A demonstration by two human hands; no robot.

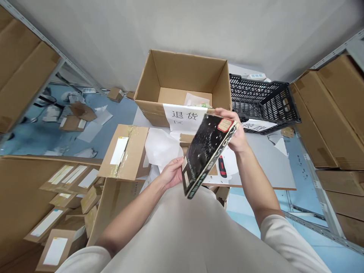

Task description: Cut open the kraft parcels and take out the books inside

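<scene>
Tilted in front of my chest is a black book [205, 148] with white specks, a red-edged label near its top corner and a lettered, patterned edge facing right. My left hand [172, 172] grips its lower left side. Around its upper right end my right hand [234, 132] is closed, with some fingers hidden behind it. Beneath it on the table, an open cardboard piece [186, 138] shows in part. A red and black utility knife [222, 167] lies just right of the book. White wrapping sheet [162, 148] lies crumpled near my left hand.
A large open carton [148, 110] with a paper sign stands at the back, packets inside. Right of it is a black plastic crate [280, 100]. A taped box [125, 151] sits at the table's left edge. Labelled parcels [54, 248] fill a big carton at lower left. Shelves flank both sides.
</scene>
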